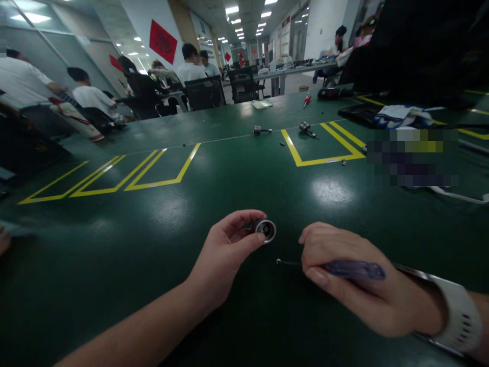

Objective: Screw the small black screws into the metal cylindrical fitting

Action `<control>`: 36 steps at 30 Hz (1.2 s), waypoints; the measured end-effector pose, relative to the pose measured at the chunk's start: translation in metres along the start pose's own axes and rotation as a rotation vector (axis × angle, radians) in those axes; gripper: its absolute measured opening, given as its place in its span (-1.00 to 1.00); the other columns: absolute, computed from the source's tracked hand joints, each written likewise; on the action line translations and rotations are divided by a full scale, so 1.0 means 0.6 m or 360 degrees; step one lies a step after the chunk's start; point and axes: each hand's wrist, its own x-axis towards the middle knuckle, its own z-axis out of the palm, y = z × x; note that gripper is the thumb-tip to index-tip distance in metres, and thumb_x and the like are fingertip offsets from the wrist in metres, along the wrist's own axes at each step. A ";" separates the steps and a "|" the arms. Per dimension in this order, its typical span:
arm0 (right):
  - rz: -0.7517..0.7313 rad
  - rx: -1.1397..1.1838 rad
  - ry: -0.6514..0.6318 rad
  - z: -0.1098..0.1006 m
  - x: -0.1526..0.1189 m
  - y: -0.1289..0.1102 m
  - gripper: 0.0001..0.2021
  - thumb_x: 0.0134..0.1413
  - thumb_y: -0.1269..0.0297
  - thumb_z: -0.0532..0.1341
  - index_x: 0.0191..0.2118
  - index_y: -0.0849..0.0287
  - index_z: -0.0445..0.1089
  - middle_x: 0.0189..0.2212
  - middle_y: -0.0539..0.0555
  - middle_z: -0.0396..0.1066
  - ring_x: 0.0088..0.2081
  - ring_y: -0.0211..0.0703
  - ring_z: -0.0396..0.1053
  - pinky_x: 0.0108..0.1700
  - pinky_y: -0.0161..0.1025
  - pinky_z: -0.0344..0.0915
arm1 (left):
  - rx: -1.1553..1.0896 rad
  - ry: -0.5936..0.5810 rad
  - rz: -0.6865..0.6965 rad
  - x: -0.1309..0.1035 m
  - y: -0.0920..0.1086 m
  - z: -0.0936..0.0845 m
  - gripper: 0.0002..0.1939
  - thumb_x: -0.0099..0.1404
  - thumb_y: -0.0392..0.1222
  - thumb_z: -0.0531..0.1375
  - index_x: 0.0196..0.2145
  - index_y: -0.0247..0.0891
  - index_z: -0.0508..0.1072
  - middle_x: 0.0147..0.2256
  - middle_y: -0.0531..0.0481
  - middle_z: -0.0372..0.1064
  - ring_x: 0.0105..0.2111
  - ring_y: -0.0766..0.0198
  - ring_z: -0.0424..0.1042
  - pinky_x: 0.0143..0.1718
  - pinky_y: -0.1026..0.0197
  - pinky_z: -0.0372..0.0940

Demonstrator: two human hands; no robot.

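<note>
1. L hand [225, 250]: thumb & fingers pinching small metal cyl. [266, 230], open end toward viewer; clearance above green table [229, 171] can't be told.
2. R hand [351, 244]: wrapped round driver w/ purple handle [355, 269]; shaft points L, small bright piece [278, 261] at tip, type unclear.
3. Step in hand (judged): cyl. steadied, tool at the ready; tip near but apart from cyl.
4. Next move prob. calls for lining up tip w/ open end, L grip firm.

Red diamond-shaped wall hanging [163, 44], black office chair [206, 94], white-and-blue gloves [397, 117], ceiling lights [232, 10]
</note>
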 end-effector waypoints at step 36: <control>-0.0349 -0.0437 0.0128 0.009 -0.005 -0.005 -0.92 0.12 0.50 0.14 -0.24 0.28 0.31 -0.39 0.08 0.44 -0.27 -0.21 0.39 -0.02 -0.13 0.29 | 0.0261 0.0038 0.0191 -0.006 -0.005 0.017 -0.91 0.05 -0.37 0.23 -0.41 -0.29 0.46 -0.28 -0.02 0.52 -0.34 0.28 0.49 -0.28 0.25 0.38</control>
